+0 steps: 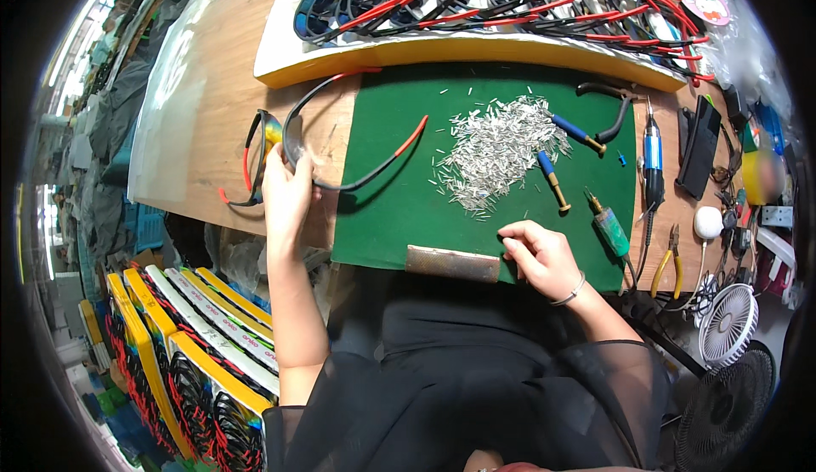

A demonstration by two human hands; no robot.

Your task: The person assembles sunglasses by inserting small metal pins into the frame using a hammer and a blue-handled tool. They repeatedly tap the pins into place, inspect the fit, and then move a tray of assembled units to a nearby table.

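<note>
Green matting point(382, 226) lies right of the left hand point(289, 185), clamped on dark glasses point(293, 136); whether the right hand point(544, 258) grips, I can't tell.

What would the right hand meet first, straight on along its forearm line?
Probably the near edge of the pile of small silvery pins on the green mat, ahead-left of the right hand. Height is unclear from this view, so it might pass over them.
</note>
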